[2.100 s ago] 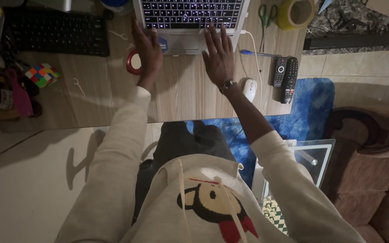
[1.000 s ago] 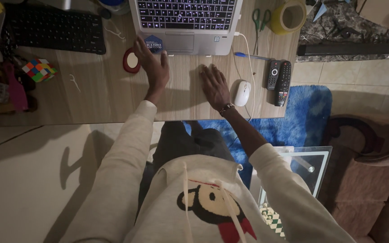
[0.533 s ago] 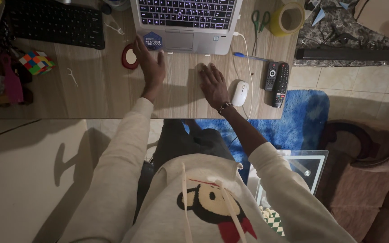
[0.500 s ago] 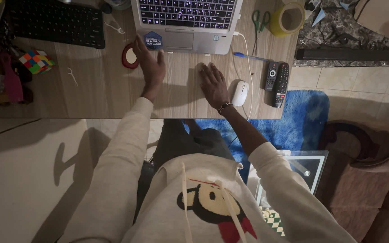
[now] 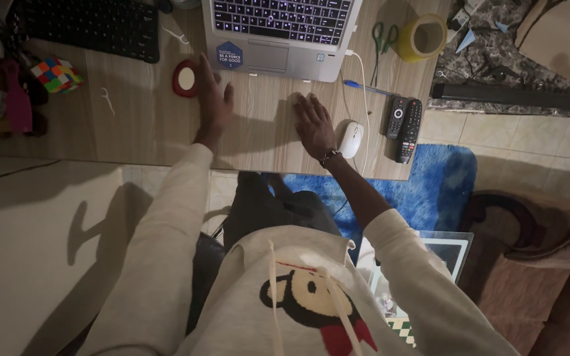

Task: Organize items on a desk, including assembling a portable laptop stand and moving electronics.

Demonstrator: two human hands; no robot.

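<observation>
My left hand lies flat on the wooden desk, fingers apart, just right of a small round red-rimmed mirror and below the silver laptop. My right hand rests palm down on the desk, fingers spread, holding nothing, with a white mouse just to its right. A bracelet sits on the right wrist. Both sleeves are cream coloured.
A black keyboard and a colour cube lie at the left. Two black remotes, a blue pen, green scissors and a yellow tape roll lie at the right. A blue rug and a glass table are below.
Both hands came back off the laptop's palm rest onto the bare desk. Since half a second ago the left hand has drifted slightly left toward the mirror; the right hand stays put.
</observation>
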